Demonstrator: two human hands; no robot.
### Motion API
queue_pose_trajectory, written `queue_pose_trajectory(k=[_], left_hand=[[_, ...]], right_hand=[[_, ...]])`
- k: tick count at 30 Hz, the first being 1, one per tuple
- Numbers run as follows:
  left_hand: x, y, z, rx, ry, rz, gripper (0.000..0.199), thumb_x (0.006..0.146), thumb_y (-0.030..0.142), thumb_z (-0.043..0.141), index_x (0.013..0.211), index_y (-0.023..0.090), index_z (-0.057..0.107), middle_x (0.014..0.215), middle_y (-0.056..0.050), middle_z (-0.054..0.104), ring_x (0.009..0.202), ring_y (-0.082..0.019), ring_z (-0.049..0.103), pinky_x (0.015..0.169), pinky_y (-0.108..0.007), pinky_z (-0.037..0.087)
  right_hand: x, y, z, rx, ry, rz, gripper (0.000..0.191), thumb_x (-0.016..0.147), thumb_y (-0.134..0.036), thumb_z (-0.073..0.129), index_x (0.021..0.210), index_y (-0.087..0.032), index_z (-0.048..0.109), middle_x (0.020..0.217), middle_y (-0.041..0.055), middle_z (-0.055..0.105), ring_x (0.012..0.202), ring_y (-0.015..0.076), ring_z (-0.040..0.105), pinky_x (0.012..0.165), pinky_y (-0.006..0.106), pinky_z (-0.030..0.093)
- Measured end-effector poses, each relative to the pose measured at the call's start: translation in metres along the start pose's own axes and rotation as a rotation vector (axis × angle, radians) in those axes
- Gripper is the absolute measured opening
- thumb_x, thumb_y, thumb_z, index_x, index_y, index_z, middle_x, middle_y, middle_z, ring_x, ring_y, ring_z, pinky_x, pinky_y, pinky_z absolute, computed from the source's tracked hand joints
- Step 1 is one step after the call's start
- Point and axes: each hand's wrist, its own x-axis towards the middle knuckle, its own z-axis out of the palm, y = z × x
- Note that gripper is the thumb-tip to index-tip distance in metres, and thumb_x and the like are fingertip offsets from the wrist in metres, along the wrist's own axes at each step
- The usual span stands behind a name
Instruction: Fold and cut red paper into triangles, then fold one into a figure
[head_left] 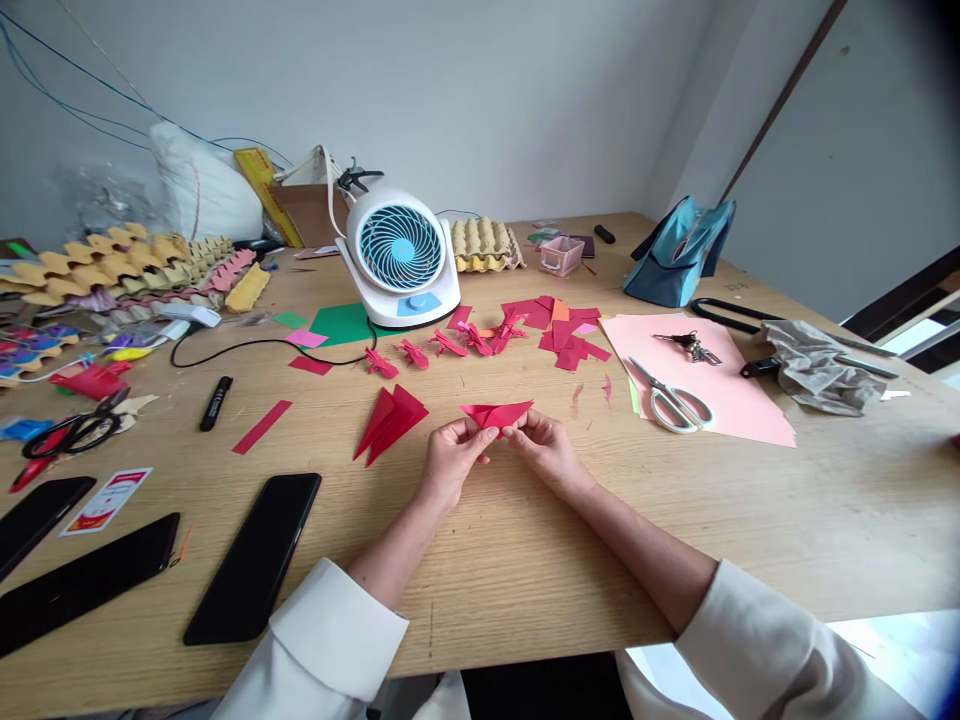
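Between my two hands is a folded piece of red paper (498, 412), its pointed wings spread out to either side. My left hand (454, 458) pinches its lower left part between thumb and fingers. On the other side my right hand (549, 452) pinches the lower right part, the thumbs almost meeting. The fingertips behind the paper are hidden. Just left of my hands lie several red paper triangles (390, 422), overlapping on the table. Beyond them, a row of small folded red paper figures (414, 352) runs in front of the fan.
A white fan (401, 262) stands at the back. Red paper scraps (570, 345) lie right of centre. White-handled scissors (679, 408) and keys (694, 346) rest on pink paper sheets (739, 400). At left are a black phone (253, 560), a black marker (216, 403) and black scissors (86, 430).
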Motion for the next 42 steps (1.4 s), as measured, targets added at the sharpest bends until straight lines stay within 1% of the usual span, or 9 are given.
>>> queue_pose_trajectory(k=[8, 14, 18, 23, 28, 32, 35, 38, 42], left_hand=[[-0.0006, 0.0018, 0.0023, -0.04, -0.007, -0.007, 0.028, 0.063, 0.037, 0.083, 0.071, 0.013, 0.071, 0.074, -0.006, 0.072, 0.065, -0.013, 0.06, 0.05, -0.019, 0.045], [-0.0009, 0.004, 0.0025, -0.058, 0.003, -0.014, 0.028, 0.061, 0.037, 0.083, 0.071, 0.013, 0.071, 0.077, -0.006, 0.073, 0.065, -0.012, 0.059, 0.048, -0.018, 0.045], [-0.0011, 0.0043, 0.0026, -0.08, 0.03, -0.02, 0.028, 0.059, 0.037, 0.084, 0.069, 0.014, 0.071, 0.075, -0.005, 0.072, 0.064, -0.011, 0.059, 0.049, -0.018, 0.044], [-0.002, 0.002, 0.0026, -0.121, 0.021, -0.04, 0.029, 0.058, 0.037, 0.085, 0.068, 0.014, 0.07, 0.072, -0.003, 0.07, 0.061, -0.009, 0.057, 0.05, -0.018, 0.044], [-0.0016, 0.0017, 0.0004, -0.127, -0.007, -0.059, 0.029, 0.06, 0.037, 0.084, 0.067, 0.014, 0.069, 0.069, -0.002, 0.067, 0.06, -0.008, 0.055, 0.05, -0.017, 0.045], [0.0014, 0.003, -0.0016, -0.13, 0.015, -0.054, 0.03, 0.058, 0.037, 0.085, 0.069, 0.014, 0.07, 0.065, 0.001, 0.062, 0.058, -0.007, 0.051, 0.048, -0.017, 0.045], [0.0023, 0.0035, -0.0012, -0.118, 0.031, -0.036, 0.031, 0.057, 0.037, 0.086, 0.069, 0.013, 0.07, 0.066, 0.0, 0.063, 0.059, -0.008, 0.053, 0.048, -0.017, 0.045], [0.0009, 0.0033, 0.0009, -0.108, 0.048, -0.009, 0.029, 0.058, 0.036, 0.085, 0.066, 0.014, 0.068, 0.064, 0.0, 0.063, 0.058, -0.008, 0.053, 0.048, -0.017, 0.044], [-0.0024, 0.003, 0.0046, -0.086, 0.032, 0.006, 0.027, 0.06, 0.035, 0.083, 0.066, 0.013, 0.068, 0.066, -0.002, 0.067, 0.058, -0.01, 0.057, 0.048, -0.019, 0.043]], right_hand=[[-0.0007, -0.0006, 0.003, 0.0, -0.072, 0.035, 0.035, 0.074, -0.05, 0.074, 0.071, -0.019, 0.057, 0.071, -0.0001, 0.059, 0.066, 0.013, 0.052, 0.067, 0.028, 0.044], [-0.0009, 0.0001, 0.0048, 0.009, -0.045, 0.041, 0.04, 0.071, -0.054, 0.075, 0.07, -0.019, 0.056, 0.068, -0.0007, 0.059, 0.063, 0.0121, 0.05, 0.063, 0.027, 0.043], [-0.0006, 0.0004, 0.0067, 0.009, -0.02, 0.045, 0.041, 0.069, -0.054, 0.076, 0.067, -0.019, 0.054, 0.065, -0.0015, 0.057, 0.06, 0.0113, 0.048, 0.06, 0.026, 0.041], [-0.0002, -0.0003, 0.0081, 0.008, -0.02, 0.051, 0.042, 0.068, -0.056, 0.075, 0.069, -0.019, 0.056, 0.067, -0.0008, 0.059, 0.063, 0.0128, 0.05, 0.062, 0.027, 0.043], [-0.0011, -0.0007, 0.0057, -0.011, -0.034, 0.056, 0.039, 0.07, -0.053, 0.075, 0.069, -0.019, 0.056, 0.069, -0.0004, 0.059, 0.064, 0.0132, 0.051, 0.064, 0.028, 0.043], [-0.0011, 0.001, 0.0043, -0.008, -0.024, 0.067, 0.038, 0.069, -0.049, 0.077, 0.068, -0.019, 0.055, 0.066, -0.0016, 0.058, 0.059, 0.0113, 0.048, 0.061, 0.026, 0.041], [-0.0006, -0.0004, 0.0056, -0.005, -0.029, 0.073, 0.037, 0.067, -0.049, 0.078, 0.069, -0.019, 0.058, 0.068, -0.0007, 0.061, 0.061, 0.0122, 0.05, 0.062, 0.027, 0.042], [-0.0003, -0.0042, 0.0077, 0.016, -0.04, 0.07, 0.035, 0.067, -0.051, 0.077, 0.076, -0.02, 0.063, 0.073, 0.0011, 0.066, 0.067, 0.0151, 0.056, 0.066, 0.029, 0.046], [-0.0008, -0.0071, 0.0082, 0.009, -0.06, 0.078, 0.036, 0.069, -0.053, 0.075, 0.079, -0.02, 0.068, 0.077, 0.0027, 0.069, 0.067, 0.016, 0.058, 0.066, 0.031, 0.047]])
